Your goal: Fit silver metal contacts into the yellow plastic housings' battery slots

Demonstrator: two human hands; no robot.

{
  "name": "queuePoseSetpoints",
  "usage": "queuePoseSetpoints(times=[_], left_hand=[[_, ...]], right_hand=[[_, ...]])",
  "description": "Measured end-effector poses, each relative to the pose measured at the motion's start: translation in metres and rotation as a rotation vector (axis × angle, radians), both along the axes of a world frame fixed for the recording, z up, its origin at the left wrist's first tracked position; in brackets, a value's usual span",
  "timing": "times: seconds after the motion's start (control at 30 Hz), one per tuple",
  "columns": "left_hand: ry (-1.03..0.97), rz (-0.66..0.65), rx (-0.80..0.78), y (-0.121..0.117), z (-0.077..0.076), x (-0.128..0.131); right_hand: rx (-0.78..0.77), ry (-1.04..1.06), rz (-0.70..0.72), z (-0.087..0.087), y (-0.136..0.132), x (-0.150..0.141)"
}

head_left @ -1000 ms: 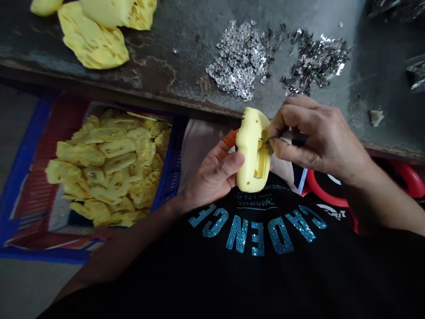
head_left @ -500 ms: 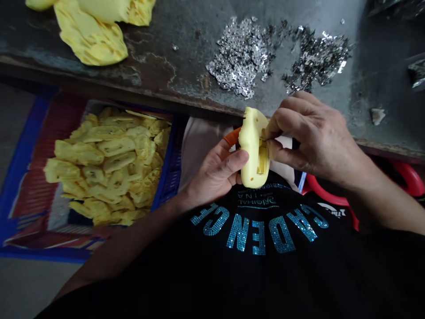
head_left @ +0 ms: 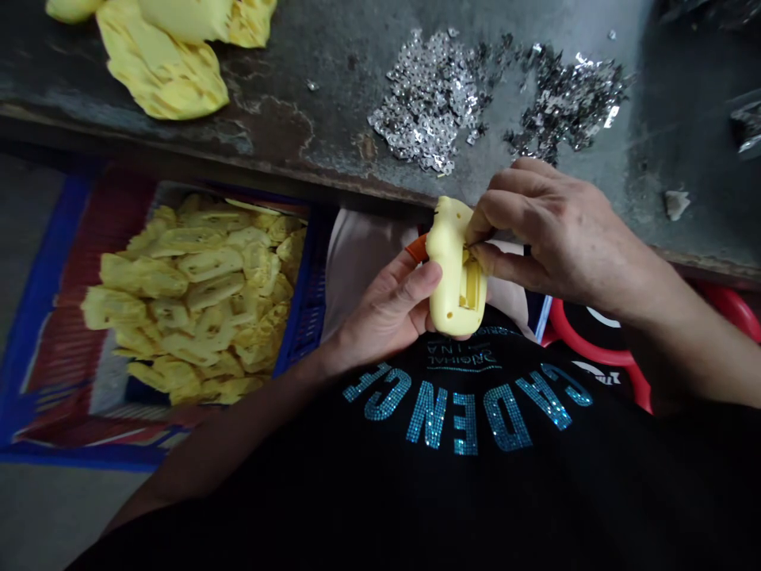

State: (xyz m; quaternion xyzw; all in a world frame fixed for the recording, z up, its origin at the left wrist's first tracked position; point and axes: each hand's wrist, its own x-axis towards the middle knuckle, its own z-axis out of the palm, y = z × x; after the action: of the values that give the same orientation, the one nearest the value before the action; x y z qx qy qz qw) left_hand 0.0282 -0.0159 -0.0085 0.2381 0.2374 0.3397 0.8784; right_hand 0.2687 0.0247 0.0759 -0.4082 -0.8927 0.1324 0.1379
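My left hand [head_left: 389, 305] grips a pale yellow plastic shell [head_left: 453, 270] from below, thumb across its side, holding it upright just in front of the dark workbench edge [head_left: 333, 186]. My right hand [head_left: 550, 230] is closed in a pinch at the shell's upper right side, thumb and forefinger pressed against a slot there. What the pinch holds is too small to see. Two heaps of small shiny metal pieces [head_left: 431, 99] lie on the bench just beyond my hands.
A blue crate [head_left: 297, 325] at lower left holds several more yellow shells [head_left: 196, 297]. Other yellow shells [head_left: 160, 67] lie at the bench's far left. A red ring-shaped object [head_left: 594, 349] sits under my right wrist. My black shirt fills the foreground.
My right hand's pinch has moved slightly left and up along the shell's edge; the thin metal piece seen between its fingers a second ago no longer shows. The left hand tilted the shell slightly.
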Motion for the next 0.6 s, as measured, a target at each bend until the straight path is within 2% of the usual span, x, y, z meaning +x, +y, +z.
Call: queuePoseSetpoints(times=[0.07,0.17,0.3,0.47,0.53,0.6], left_hand=[[-0.013,-0.003,-0.028,0.001,0.001,0.0],[-0.016,-0.011,-0.079,0.002,0.003,-0.002],[0.001,-0.019,-0.109,0.003,0.006,-0.003],[0.018,-0.047,-0.049,0.002,0.006,-0.003],[0.024,-0.056,-0.03,0.001,0.006,-0.003],[0.031,-0.059,-0.029,0.0,0.007,-0.003]], right_hand=[[0.016,0.103,-0.021,-0.002,-0.003,0.002],[0.038,0.289,-0.129,-0.006,-0.012,0.006],[0.131,0.471,-0.18,-0.022,-0.028,0.006],[0.323,0.399,-0.179,-0.047,-0.043,0.0],[0.41,0.359,-0.165,-0.052,-0.046,-0.002],[0.43,0.344,-0.149,-0.053,-0.048,-0.002]])
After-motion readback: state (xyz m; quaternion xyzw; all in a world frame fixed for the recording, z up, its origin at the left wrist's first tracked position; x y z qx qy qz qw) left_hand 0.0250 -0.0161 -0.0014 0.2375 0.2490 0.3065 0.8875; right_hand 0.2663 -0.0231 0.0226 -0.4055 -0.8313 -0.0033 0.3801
